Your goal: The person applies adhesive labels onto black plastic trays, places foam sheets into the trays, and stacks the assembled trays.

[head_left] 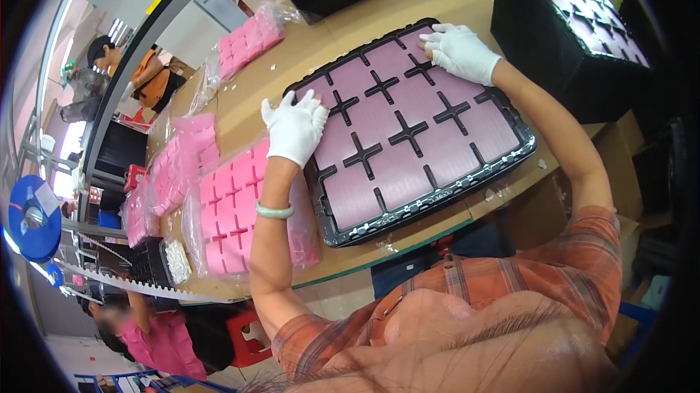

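In the middle of the bench lies a black plastic tray (408, 134), its cells filled with flat mauve-pink pieces between raised black cross-shaped dividers. My left hand (295, 129), in a white glove with some bare fingertips, rests at the tray's left edge with its fingers spread. At the far right corner of the tray, my right hand (463, 54), gloved the same way, lies with its fingers stretched over the rim. Neither hand visibly holds anything loose. Left of the tray are bright pink sheets with cross-shaped slots (230, 200) in clear plastic.
A tall stack of black trays (569, 28) stands at the right, pink pieces on top. More wrapped pink sheets (251, 41) lie at the back left. A blue reel (34, 218) hangs at far left. Two other people work beyond the bench.
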`<state>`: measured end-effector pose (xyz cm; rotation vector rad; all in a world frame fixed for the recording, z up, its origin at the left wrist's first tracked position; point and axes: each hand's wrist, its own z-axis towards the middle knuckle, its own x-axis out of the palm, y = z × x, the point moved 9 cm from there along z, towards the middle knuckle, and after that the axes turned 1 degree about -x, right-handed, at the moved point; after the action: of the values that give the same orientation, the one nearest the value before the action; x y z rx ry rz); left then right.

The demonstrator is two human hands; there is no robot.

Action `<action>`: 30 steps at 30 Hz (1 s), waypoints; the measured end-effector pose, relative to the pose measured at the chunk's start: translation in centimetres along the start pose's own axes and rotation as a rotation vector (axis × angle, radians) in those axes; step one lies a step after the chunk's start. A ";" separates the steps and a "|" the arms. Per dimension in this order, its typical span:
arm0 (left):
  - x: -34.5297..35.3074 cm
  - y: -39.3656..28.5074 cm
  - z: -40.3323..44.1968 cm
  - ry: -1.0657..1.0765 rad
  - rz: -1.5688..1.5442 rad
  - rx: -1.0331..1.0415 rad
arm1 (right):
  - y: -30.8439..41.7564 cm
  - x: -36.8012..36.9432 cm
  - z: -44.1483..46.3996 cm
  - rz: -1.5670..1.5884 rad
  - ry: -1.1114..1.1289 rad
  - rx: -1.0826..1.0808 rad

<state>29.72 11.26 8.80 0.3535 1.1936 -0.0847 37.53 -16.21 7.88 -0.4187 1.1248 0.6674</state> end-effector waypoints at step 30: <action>-10.0 -9.3 -15.9 0.022 -0.140 0.011 | 9.5 -9.2 -16.1 -0.072 -0.038 -0.092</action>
<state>9.48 6.21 10.84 0.2811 1.2390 -0.2095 17.57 -21.73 10.34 -0.5206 1.0412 0.6622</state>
